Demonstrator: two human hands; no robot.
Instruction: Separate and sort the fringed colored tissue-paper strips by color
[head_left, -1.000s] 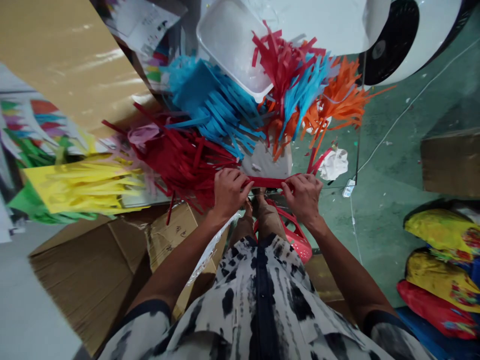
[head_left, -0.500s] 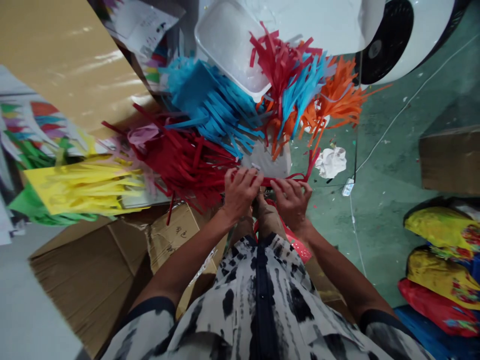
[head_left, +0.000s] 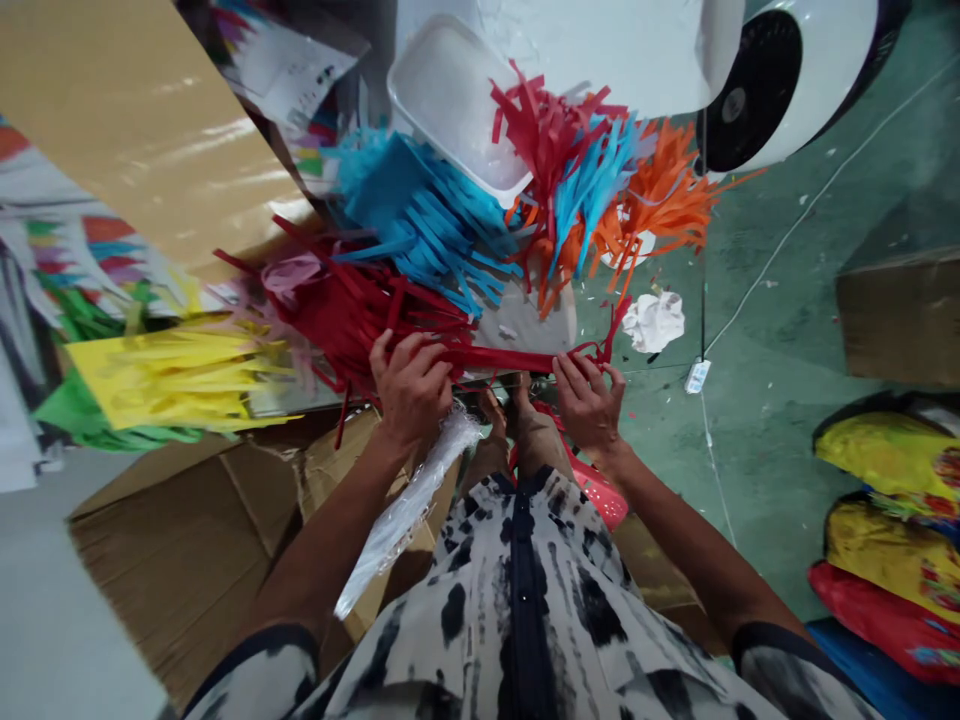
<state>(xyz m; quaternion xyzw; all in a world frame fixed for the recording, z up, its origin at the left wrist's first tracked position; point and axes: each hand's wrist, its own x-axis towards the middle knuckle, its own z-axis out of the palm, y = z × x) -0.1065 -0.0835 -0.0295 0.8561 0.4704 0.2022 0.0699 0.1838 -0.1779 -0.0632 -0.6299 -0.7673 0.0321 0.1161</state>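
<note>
A red fringed paper strip (head_left: 506,360) is stretched sideways between my two hands in the head view. My left hand (head_left: 412,390) has its fingers curled over the strip's left part, at the edge of a heap of red fringe (head_left: 352,305). At the strip's right part, my right hand (head_left: 589,400) pinches it between thumb and fingers. Beyond my right fingers, loose red ends (head_left: 616,325) stick up. Just above the heap lies blue fringe (head_left: 427,210). My fingers hide the gripped parts of the strip.
Yellow fringe (head_left: 176,370) lies at the left. A white plastic tub (head_left: 457,100) stands behind red, blue and orange fringe (head_left: 667,190). Open cardboard boxes (head_left: 187,550) sit below my left arm, near clear plastic wrap (head_left: 405,510). Crumpled white paper (head_left: 654,321) is on the right.
My left hand has moved left, away from my right hand, baring a longer stretch of the red strip. My right hand stays nearly in place. More of the clear plastic wrap shows.
</note>
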